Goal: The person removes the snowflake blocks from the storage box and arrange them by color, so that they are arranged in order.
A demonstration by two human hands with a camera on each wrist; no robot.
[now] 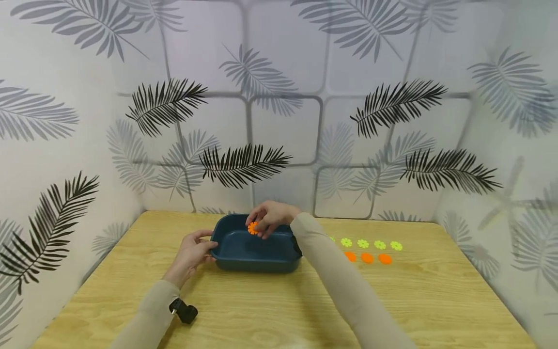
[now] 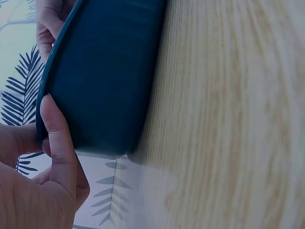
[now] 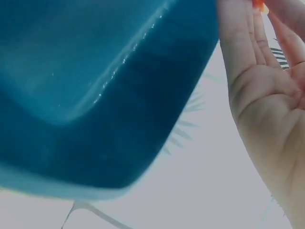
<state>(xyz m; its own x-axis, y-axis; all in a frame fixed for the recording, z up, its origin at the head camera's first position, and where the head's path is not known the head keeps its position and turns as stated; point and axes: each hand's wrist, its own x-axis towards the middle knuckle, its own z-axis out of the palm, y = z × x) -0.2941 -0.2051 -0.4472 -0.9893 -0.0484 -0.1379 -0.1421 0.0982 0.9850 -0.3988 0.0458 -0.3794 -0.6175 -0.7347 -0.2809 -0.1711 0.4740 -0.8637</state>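
A dark blue plastic basin (image 1: 257, 265) stands on the table, and in the left wrist view its outer wall (image 2: 105, 81) fills much of the picture. My left hand (image 1: 194, 252) grips the basin's rim at the left end, with the thumb (image 2: 57, 124) against the outside wall. Above the basin's inside, my right hand (image 1: 272, 216) pinches a small orange flower-shaped piece (image 1: 253, 228) between thumb and fingers. Only a sliver of that orange piece (image 3: 258, 5) shows in the right wrist view, beside the fingers.
Right of the basin lie a row of yellow-green flower-shaped pieces (image 1: 363, 244) and a nearer row of orange oval pieces (image 1: 366, 258). My right sleeve (image 1: 335, 276) partly hides both rows. A leaf-patterned wall (image 1: 283, 131) closes off the wooden table (image 1: 244, 310) behind.
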